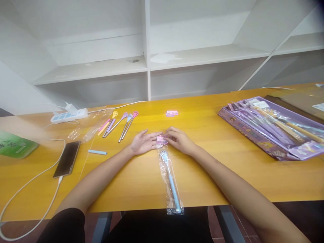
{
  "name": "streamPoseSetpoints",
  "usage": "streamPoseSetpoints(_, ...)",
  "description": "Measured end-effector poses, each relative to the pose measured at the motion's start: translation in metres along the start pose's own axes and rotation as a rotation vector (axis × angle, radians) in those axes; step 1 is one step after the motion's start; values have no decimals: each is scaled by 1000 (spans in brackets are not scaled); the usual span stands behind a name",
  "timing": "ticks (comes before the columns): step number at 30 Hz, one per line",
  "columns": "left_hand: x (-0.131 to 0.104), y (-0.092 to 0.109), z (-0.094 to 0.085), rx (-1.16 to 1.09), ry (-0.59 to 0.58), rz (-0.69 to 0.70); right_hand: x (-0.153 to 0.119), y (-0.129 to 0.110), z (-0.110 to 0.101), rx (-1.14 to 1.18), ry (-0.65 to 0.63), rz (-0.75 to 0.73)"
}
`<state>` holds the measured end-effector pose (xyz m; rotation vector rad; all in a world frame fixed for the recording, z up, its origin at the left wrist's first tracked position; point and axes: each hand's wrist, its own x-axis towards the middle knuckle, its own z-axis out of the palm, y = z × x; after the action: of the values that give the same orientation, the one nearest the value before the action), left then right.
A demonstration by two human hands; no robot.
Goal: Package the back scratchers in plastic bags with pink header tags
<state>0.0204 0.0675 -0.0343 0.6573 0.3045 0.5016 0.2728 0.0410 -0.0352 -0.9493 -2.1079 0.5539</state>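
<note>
A light-blue back scratcher [173,190] lies in a clear plastic bag [162,168] on the table, its bottom end reaching over the near edge. A pink card [161,140] sits at the top of the bag. My left hand [141,142] rests palm up with fingers stretched out, their tips at the card's left side. From the right, my right hand [180,140] pinches the card's edge between curled fingers. Beyond my left hand lie several back scratcher heads on metal rods [123,125], beside loose coloured handles [103,127]. A single blue handle [97,152] lies nearer.
A purple display box [255,138] of bagged back scratchers stands at right, by a cardboard piece [298,98]. Small pink cards [172,113] lie further back. On the left are a charging phone [67,159], a power strip [69,115], clear bags [92,130] and a green container [17,144].
</note>
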Motion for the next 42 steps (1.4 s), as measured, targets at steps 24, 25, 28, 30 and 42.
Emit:
streamPoseSetpoints(24,2,1,4,109,102,131,-2,1,16,328,120,327)
streamPoseSetpoints(25,1,1,5,140,106,139,-2,2,19,399,107,358)
streamPoseSetpoints(28,0,-4,9,268,135,217,0,4,24,547,136,419)
streamPoseSetpoints(30,1,-9,10,376,179,286,1,3,24,606,150,432)
streamPoseSetpoints(42,10,-23,-3,821,417,420,0,-1,18,469,106,332)
